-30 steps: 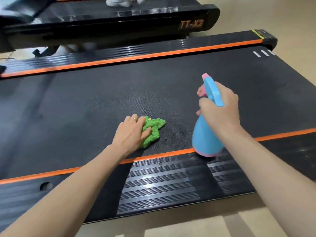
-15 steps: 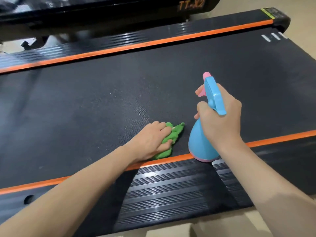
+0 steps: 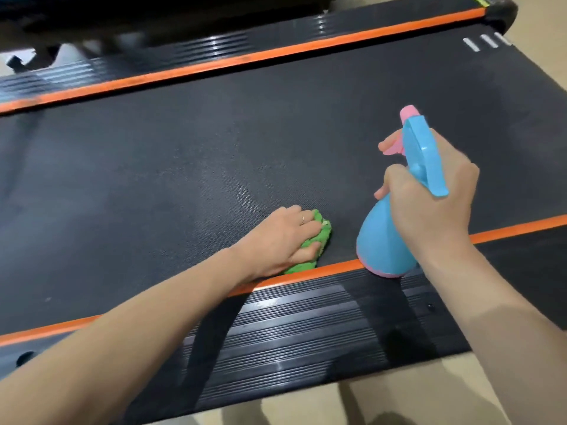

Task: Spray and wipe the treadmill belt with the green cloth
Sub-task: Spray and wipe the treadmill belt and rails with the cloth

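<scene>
The black treadmill belt (image 3: 214, 148) fills the middle of the view between two orange stripes. My left hand (image 3: 282, 237) presses a bunched green cloth (image 3: 319, 237) onto the belt close to the near orange stripe, thumb curled at the cloth's edge. My right hand (image 3: 429, 204) grips the neck of a blue spray bottle (image 3: 383, 240) with a pink nozzle and base. The bottle's base rests at the near stripe, right of the cloth, with the nozzle pointing away from me. Part of the cloth is hidden under my palm.
A ribbed black side rail (image 3: 306, 326) runs along the near edge, with beige floor (image 3: 399, 403) below it. Beyond the far orange stripe (image 3: 245, 61) lies the far rail and the dark base of another treadmill (image 3: 153, 13).
My left hand has slid the cloth rightward and nearer, to the near orange stripe beside the bottle. The bottle stays gripped in about the same place. The camera has tilted down.
</scene>
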The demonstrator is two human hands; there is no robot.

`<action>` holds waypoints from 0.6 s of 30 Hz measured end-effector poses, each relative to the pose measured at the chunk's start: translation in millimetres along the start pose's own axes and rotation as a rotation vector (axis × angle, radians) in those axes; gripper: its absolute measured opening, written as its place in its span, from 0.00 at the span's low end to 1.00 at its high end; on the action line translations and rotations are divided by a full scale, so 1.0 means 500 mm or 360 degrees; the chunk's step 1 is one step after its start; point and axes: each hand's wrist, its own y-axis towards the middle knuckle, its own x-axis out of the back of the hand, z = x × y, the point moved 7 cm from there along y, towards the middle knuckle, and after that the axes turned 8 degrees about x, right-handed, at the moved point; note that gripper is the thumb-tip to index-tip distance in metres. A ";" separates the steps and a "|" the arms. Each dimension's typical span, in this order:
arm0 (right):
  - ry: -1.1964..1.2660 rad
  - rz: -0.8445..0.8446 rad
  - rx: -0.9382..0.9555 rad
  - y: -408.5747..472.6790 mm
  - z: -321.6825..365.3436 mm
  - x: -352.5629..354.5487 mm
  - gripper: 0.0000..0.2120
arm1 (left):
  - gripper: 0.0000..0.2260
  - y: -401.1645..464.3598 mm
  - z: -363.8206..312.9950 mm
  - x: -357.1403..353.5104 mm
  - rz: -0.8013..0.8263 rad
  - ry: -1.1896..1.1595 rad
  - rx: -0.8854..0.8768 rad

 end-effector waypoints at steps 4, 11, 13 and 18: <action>0.0028 -0.0014 -0.0053 0.011 -0.016 0.020 0.12 | 0.08 -0.111 0.054 0.033 0.0164 0.0102 -0.0089; 0.0124 0.0120 -0.0021 -0.002 -0.014 0.033 0.14 | 0.11 -0.001 -0.036 0.004 0.0071 0.0140 -0.0052; 0.0127 0.0128 0.0016 -0.002 -0.013 0.037 0.13 | 0.11 0.060 -0.063 -0.018 0.0037 0.0087 -0.0016; 0.0111 0.0147 -0.0010 -0.002 -0.015 0.040 0.13 | 0.11 -0.009 -0.018 0.000 0.0131 0.0152 -0.0065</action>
